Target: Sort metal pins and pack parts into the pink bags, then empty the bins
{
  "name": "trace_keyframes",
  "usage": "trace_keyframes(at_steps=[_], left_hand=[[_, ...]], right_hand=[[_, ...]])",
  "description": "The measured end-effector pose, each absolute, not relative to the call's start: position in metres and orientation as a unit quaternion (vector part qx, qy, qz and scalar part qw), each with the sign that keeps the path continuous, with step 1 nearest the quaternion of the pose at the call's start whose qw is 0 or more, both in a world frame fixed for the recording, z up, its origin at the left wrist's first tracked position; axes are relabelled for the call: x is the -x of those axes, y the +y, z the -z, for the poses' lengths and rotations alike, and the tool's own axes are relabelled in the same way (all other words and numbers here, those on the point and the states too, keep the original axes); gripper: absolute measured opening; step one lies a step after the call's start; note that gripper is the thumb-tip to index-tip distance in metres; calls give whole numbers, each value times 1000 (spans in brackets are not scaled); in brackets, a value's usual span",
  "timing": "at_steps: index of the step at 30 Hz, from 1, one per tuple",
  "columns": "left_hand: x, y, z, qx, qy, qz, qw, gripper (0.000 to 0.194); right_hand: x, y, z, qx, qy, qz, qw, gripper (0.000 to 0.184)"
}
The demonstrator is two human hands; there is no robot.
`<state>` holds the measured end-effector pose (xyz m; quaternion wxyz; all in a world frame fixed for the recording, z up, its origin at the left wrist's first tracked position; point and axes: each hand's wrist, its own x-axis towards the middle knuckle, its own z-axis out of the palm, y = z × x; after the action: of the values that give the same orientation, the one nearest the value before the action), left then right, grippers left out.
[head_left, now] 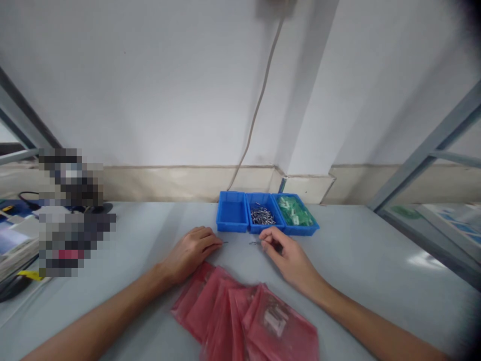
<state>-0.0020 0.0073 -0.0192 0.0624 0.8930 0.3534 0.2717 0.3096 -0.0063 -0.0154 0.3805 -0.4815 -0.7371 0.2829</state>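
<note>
Silvery metal piece (253, 243) pinched in the right hand's (287, 253) fingers, poking out toward the left hand (191, 249), whose fingers pinch a thin dark bit (225, 243). Grey-blue tabletop (349, 255), plain white wall (169, 90) behind.

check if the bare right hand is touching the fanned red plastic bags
Apart; the head view shows grey tabletop between the right hand and red bags.

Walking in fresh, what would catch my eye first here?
Probably the fan of red plastic bags spread on the pale table, between the two forearms. Beyond them, three bright blue trays stand side by side near the wall: one empty, one with small metal pieces, one with green packets. The left hand and right hand each hold a small thin piece in front of the trays.
</note>
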Motion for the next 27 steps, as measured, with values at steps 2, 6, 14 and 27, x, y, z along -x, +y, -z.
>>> trace_keyframes(at_steps=[2,6,14,27], left_hand=[[1,6,18,-888,365,-269,70,22],[1,4,15,-871,399,-270,97,13],[2,3,16,-872,393,-274,95,16],[2,7,19,-885,361,-282,83,25]], right_hand=[[-310,-6,16,481,-739,-283,378,10],[-310,-7,15,481,-741,-282,373,11],[-310,-7,14,482,-747,-275,366,11],[-309,-7,13,488,-748,-278,353,14]])
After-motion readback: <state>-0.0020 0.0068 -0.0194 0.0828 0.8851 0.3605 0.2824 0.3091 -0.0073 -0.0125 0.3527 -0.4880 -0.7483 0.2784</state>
